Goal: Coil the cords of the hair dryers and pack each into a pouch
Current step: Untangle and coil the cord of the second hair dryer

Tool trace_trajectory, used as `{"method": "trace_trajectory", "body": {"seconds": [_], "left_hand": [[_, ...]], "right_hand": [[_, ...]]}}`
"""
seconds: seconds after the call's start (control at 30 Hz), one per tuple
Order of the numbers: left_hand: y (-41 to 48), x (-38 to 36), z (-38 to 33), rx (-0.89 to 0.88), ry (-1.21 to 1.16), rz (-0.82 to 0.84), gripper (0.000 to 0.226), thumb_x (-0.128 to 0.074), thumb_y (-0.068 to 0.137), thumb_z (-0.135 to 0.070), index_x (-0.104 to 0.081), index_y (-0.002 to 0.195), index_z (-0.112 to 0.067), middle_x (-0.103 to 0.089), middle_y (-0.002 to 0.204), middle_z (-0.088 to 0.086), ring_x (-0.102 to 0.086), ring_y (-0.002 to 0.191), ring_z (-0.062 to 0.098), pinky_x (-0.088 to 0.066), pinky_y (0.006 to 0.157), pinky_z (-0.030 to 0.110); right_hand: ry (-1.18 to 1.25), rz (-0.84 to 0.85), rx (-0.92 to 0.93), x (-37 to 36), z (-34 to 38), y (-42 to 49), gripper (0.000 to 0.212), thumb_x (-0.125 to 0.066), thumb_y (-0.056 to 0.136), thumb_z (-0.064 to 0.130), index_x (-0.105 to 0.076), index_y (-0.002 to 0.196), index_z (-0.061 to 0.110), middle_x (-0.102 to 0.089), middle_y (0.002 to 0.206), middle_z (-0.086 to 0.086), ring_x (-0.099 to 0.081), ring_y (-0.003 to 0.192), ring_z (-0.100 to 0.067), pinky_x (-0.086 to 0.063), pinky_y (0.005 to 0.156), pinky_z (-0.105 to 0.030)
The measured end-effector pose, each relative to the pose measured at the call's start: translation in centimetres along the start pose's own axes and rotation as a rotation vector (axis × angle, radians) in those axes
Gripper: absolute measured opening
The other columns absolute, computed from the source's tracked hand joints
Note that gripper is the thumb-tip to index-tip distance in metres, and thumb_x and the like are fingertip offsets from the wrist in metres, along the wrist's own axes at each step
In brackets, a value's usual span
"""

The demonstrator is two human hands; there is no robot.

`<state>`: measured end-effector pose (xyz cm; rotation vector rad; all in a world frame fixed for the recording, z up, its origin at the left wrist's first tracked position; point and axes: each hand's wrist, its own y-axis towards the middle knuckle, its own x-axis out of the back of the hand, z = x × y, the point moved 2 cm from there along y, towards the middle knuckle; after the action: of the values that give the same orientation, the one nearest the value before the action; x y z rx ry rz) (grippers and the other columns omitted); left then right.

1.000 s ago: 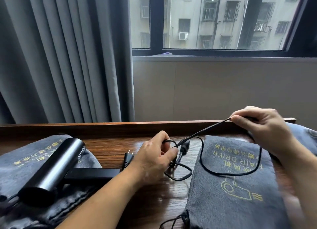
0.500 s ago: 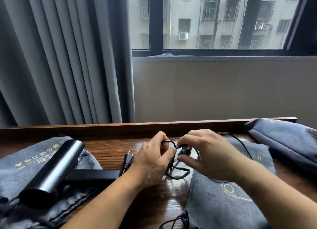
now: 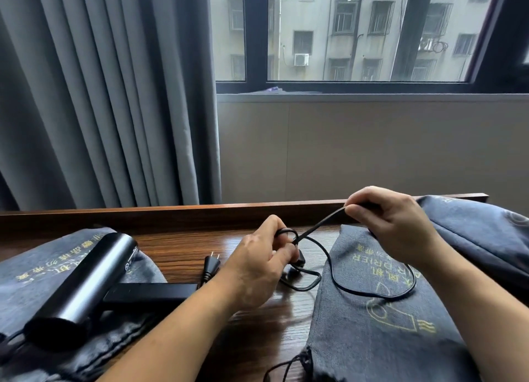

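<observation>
The wooden table (image 3: 177,238) lay under both hands. A grey pouch (image 3: 372,338) with a yellow dryer outline lay flat beneath the right hand (image 3: 392,221). A second pouch (image 3: 43,267) sat left of the left hand (image 3: 257,273), and a third pouch (image 3: 472,233) bulged just beyond the right. The black hair dryer (image 3: 86,284) rested on the second pouch, handle toward the left hand. The left hand gripped small loops of the cord (image 3: 337,284). The right hand pinched it, taut between them, slack drooping onto the grey pouch. The plug (image 3: 211,264) lay just left of the left hand.
</observation>
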<state>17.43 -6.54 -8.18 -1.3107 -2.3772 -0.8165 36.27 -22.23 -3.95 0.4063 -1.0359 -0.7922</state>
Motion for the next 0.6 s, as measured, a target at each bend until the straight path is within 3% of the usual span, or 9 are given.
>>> {"method": "trace_trajectory", "body": {"seconds": [0.1,0.17,0.23,0.3,0.37,0.43,0.53,0.6], "left_hand": [[0.0,-0.1,0.2,-0.023,0.054,-0.055,0.014,-0.054,0.098,-0.013,-0.050,0.089,-0.022,-0.072,0.077,-0.011,-0.066,0.075,0.006,-0.055,0.081,0.039],[-0.2,0.2,0.3,-0.026,0.082,-0.085,0.018,-0.054,0.099,-0.009,-0.050,0.087,-0.022,-0.072,0.074,-0.010,-0.066,0.072,0.004,-0.055,0.076,0.031],[-0.4,0.4,0.2,-0.034,0.114,-0.087,0.016,-0.056,0.099,-0.009,-0.051,0.088,-0.020,-0.073,0.075,-0.008,-0.067,0.074,0.003,-0.052,0.072,0.021],[-0.5,0.3,0.1,-0.049,0.133,-0.078,0.016,-0.059,0.097,-0.010,-0.051,0.089,-0.021,-0.073,0.078,-0.005,-0.067,0.075,0.006,-0.051,0.071,0.023],[-0.6,0.2,0.1,-0.063,0.154,-0.079,0.018,-0.062,0.095,-0.012,-0.050,0.089,-0.023,-0.070,0.081,-0.002,-0.063,0.075,0.011,-0.050,0.070,0.027],[-0.6,0.4,0.2,-0.051,0.131,-0.072,0.018,-0.064,0.095,-0.013,-0.050,0.090,-0.023,-0.069,0.085,-0.001,-0.063,0.077,0.012,-0.049,0.068,0.022],[-0.7,0.5,0.4,-0.015,0.029,-0.022,0.017,-0.067,0.097,-0.019,-0.051,0.093,-0.020,-0.072,0.090,-0.006,-0.069,0.082,0.010,-0.057,0.076,0.026],[-0.7,0.2,0.4,-0.004,0.000,0.000,0.018,-0.066,0.096,-0.015,-0.049,0.095,-0.021,-0.073,0.096,-0.014,-0.068,0.085,0.010,-0.058,0.079,0.030]], "right_hand": [[-0.141,0.083,-0.002,-0.4,0.1,0.0,0.011,-0.073,0.089,0.024,-0.071,0.078,0.023,-0.066,0.071,0.011,-0.061,0.071,-0.010,-0.043,0.064,-0.019],[-0.275,0.173,0.040,-1.0,1.0,-0.1,0.012,-0.063,0.081,0.034,-0.068,0.077,0.024,-0.063,0.068,0.012,-0.057,0.067,-0.010,-0.044,0.067,-0.028],[-0.380,0.265,0.114,-2.1,2.8,-0.5,0.028,-0.054,0.077,0.049,-0.070,0.089,0.029,-0.067,0.078,0.015,-0.061,0.077,-0.007,-0.048,0.088,-0.033],[-0.487,0.310,0.209,-3.8,4.6,-1.0,0.042,-0.048,0.079,0.065,-0.069,0.094,0.032,-0.068,0.084,0.015,-0.063,0.087,-0.008,-0.041,0.106,-0.037],[-0.536,0.347,0.255,-5.3,6.0,-1.2,0.049,-0.039,0.083,0.072,-0.064,0.090,0.030,-0.064,0.083,0.012,-0.062,0.083,-0.012,-0.044,0.097,-0.035],[-0.459,0.391,0.232,-5.8,6.3,-1.1,0.050,-0.036,0.087,0.071,-0.061,0.088,0.029,-0.057,0.079,0.012,-0.055,0.074,-0.012,-0.046,0.075,-0.031],[-0.221,0.363,0.256,-5.5,5.4,-0.9,0.039,-0.053,0.093,0.057,-0.067,0.077,0.024,-0.052,0.065,0.012,-0.044,0.061,-0.006,-0.038,0.058,-0.024],[-0.038,0.340,0.161,-5.2,4.4,-0.8,0.026,-0.068,0.093,0.039,-0.069,0.073,0.023,-0.051,0.060,0.010,-0.044,0.057,-0.005,-0.033,0.054,-0.020]]}}
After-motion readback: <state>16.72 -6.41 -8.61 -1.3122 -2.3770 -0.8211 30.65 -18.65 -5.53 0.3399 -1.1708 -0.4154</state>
